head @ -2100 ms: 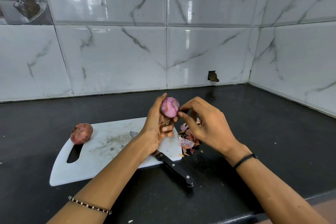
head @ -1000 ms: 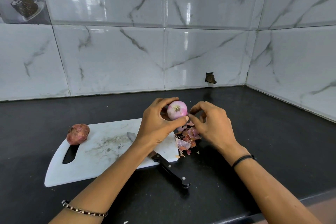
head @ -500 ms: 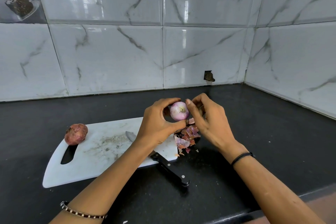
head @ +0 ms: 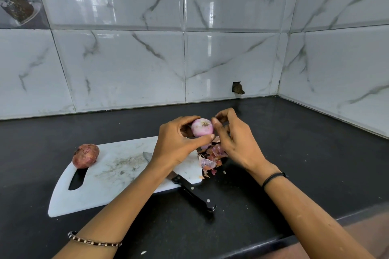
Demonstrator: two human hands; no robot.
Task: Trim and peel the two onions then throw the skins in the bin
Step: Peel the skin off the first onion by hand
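Onion (head: 202,127), nearly bare, is held above the cutting board's (head: 117,174) right end, left grip (head: 174,145) curled round it so right grip (head: 235,141), pinching its edge, strips remaining skin.

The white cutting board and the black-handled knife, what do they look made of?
White cutting board: probably plastic, matte, scuffed with grey cut marks. Black-handled knife: handle looks black plastic with silver rivets; grey blade likely steel, mostly hidden.

1. The left hand (head: 176,145) grips a small peeled pink onion (head: 202,128); the right hand (head: 235,143) pinches at its right side.
2. Papery pink skins (head: 211,156) lie beneath (beside the white plastic chopping board (head: 117,174)).
3. An unpeeled reddish-brown onion (head: 85,155) and a black-handled knife (head: 192,192) rest on that board.
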